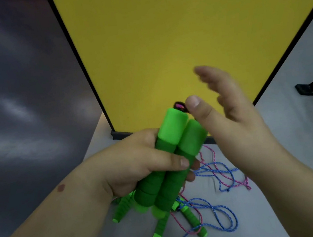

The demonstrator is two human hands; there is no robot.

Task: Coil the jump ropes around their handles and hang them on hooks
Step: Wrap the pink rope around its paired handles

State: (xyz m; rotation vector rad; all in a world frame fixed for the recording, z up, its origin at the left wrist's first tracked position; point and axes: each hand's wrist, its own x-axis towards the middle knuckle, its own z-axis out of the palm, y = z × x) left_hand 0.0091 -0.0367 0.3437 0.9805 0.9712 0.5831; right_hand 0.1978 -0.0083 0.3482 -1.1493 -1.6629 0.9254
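Green foam handles (169, 155), two of them side by side, sit in my left hand (137, 161), fingers and thumb wrapped round their middles, lighter caps pointing up toward one o'clock. Just past the caps a small dark loop with a pink glint (180, 107) pokes out; I take it for this rope's cord end, though it is too blurred to be sure. My right hand (232, 113) is at three o'clock of the caps, fingers straight and spread, holding nothing, thumb tip just beside that loop.

To wind well, I think I should keep the pair squeezed parallel so they cannot scissor apart, pinch the cord close to the caps, and lay each turn snug against the last.

Below my hands, at six o'clock on the bench (267, 213), more green handles (158, 233) lie among loose blue cord (222, 210) and pink cord (220, 173), tangled together; those will need separating. Behind, at twelve o'clock, stands a yellow board (179, 33). No hooks show from here.
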